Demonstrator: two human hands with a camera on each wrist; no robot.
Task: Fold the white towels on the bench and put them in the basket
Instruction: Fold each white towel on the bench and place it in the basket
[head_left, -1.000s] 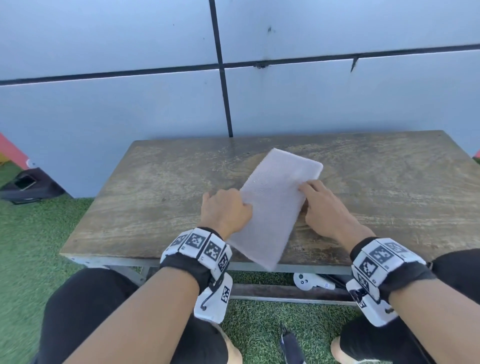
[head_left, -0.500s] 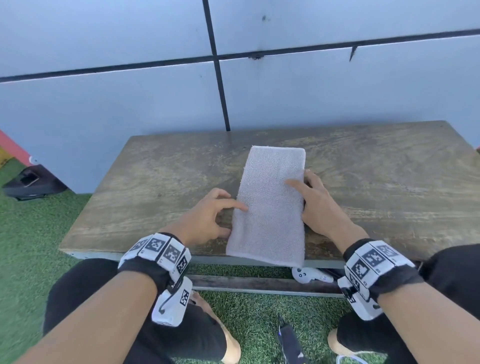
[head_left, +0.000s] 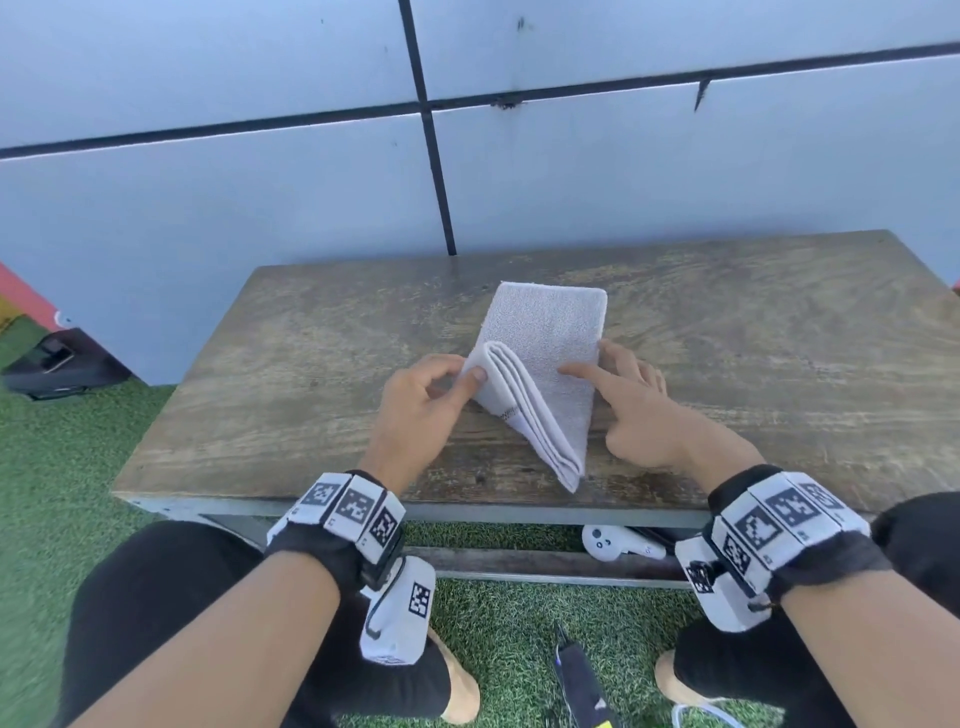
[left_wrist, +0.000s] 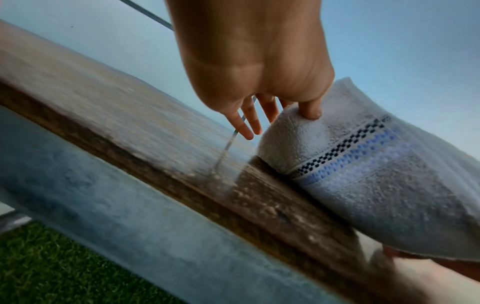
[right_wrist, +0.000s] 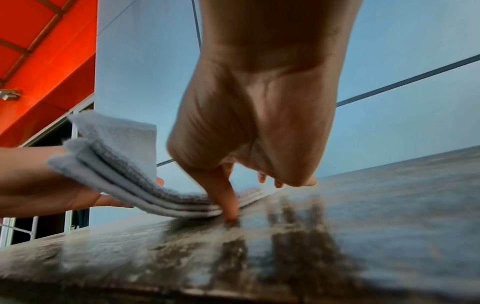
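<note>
Lifted now, white towel (head_left: 550, 332) corner (blue-banded, layered) in left hand (head_left: 415, 410).

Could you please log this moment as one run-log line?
left hand: lifting towel near end | right hand: forefinger pressing towel middle | bench: towel half-folded | basket: unseen

towel (head_left: 545, 358) on bench (head_left: 779, 364) centre | left hand (head_left: 421, 410) at its 9 o'clock | right hand (head_left: 639, 410) at 3 o'clock
</note>
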